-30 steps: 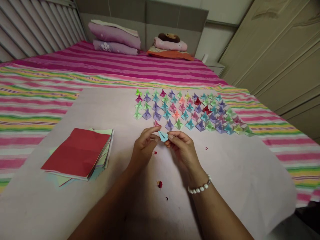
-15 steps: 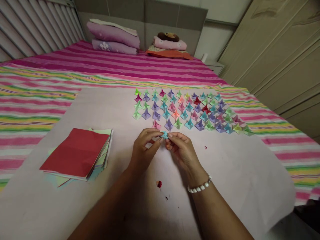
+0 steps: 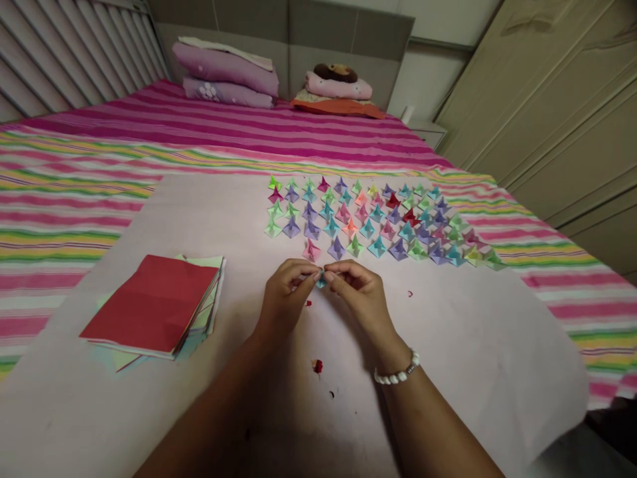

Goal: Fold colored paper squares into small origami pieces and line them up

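Observation:
A small light-blue folded paper piece (image 3: 321, 280) is pinched between both hands, its shape mostly covered by fingertips. My left hand (image 3: 287, 292) closes thumb and forefinger on its left side. On its right side, my right hand (image 3: 361, 292) does the same; a white bead bracelet (image 3: 398, 377) circles that wrist. Just beyond the fingers stand rows of small folded paper pieces (image 3: 331, 228) in green, purple, blue, pink and red. The nearest of them is a pink folded piece (image 3: 311, 250).
Left of my hands lies a stack of square paper (image 3: 152, 302) with a red sheet on top. Red scraps (image 3: 317, 366) lie on the white sheet (image 3: 448, 372), which covers a striped bed. Folded purple bedding (image 3: 226, 73) sits at the far end.
The blue paper has shifted slightly left and toward me and turned in my fingers, showing less of itself. My right fingers have moved left, closer to the left ones.

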